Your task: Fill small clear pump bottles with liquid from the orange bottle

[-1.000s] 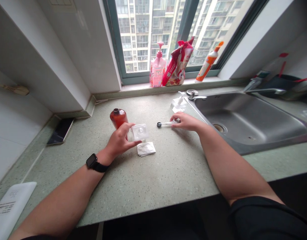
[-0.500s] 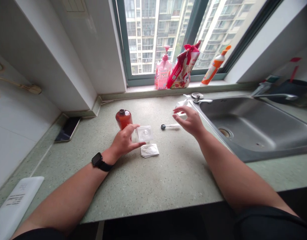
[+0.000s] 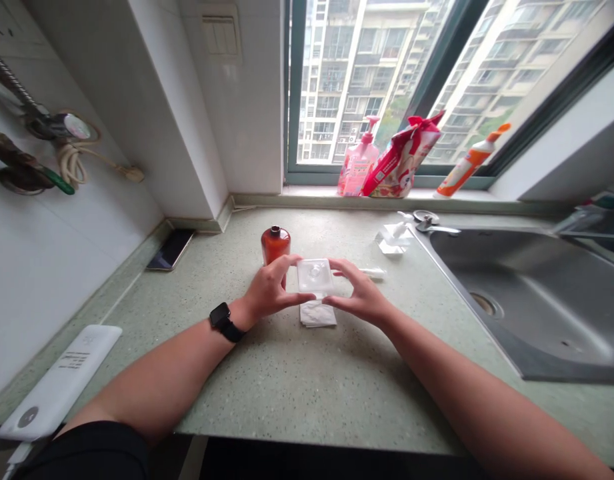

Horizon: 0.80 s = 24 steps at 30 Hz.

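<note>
Container (image 3: 315, 276), long axis unclear, faces its round part toward the camera, clamped by left fingers (image 3: 297, 299) and right fingers (image 3: 341, 303).

Cannot see lower amber bottle (image 3: 275, 245) behind left hand (image 3: 267, 290), nor left end of white tube (image 3: 375, 273) behind right hand (image 3: 361, 293). Lose upper part of folded tissue (image 3: 317, 315) behind clear case (image 3: 314, 277), sink (image 3: 541, 293) at right edge. Cannot read small print on power bank (image 3: 61, 380).

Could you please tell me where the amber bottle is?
In the head view, the amber bottle stands left of centre on the counter, beyond the left hand.
</note>
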Motion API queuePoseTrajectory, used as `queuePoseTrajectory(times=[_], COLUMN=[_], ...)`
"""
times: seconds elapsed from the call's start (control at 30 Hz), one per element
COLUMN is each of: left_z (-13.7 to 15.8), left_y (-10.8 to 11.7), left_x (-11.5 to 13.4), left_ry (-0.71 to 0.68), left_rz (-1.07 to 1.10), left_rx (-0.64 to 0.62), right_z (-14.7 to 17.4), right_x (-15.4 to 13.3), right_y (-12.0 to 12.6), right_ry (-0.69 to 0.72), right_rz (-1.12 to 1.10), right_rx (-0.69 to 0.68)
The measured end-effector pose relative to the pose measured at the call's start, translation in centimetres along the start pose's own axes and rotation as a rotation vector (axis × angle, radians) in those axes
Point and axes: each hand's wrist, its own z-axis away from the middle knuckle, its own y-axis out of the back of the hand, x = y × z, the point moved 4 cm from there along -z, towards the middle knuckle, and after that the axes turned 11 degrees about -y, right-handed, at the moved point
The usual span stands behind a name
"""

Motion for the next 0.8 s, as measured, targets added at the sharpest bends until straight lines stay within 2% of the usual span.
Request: queuePoseTrajectory(times=[0.2, 0.37, 0.47, 0.57, 0.63, 0.7, 0.8], left_z=[0.1, 0.2, 0.0, -0.1, -0.1, 0.1, 0.4], left_y=[-0.3, -0.1, 0.9, 2.2, 2.8, 3.0, 2.4], left_x=[0.0, 0.1, 0.3, -0.1, -1.2, -3.0, -5.8], left_ry=[-0.021, -0.055, -0.122, -0.175, -0.124, -0.017, 0.167], left_rz=[0.017, -0.048, -0.134, -0.27, -0.331, -0.289, -0.086], left_rx=[-0.034, -0.012, 0.089, 0.247, 0.341, 0.384, 0.322], right_z=[-0.1, -0.2, -0.3, -0.4, -0.4, -0.4, -0.4], right_x=[0.3, 0.3, 0.2, 0.4, 0.5, 0.6, 0.8], right_y=[-0.7, -0.4, 0.0, 0.4, 0.6, 0.7, 0.7], right_ry=[-0.012, -0.047, -0.048, -0.049, -0.053, -0.056, -0.067], right_rz=[-0.03, -0.115, -0.123, -0.134, -0.148, -0.16, -0.168], right_rx=[-0.018, 0.038, 0.082, 0.128, 0.164, 0.195, 0.222])
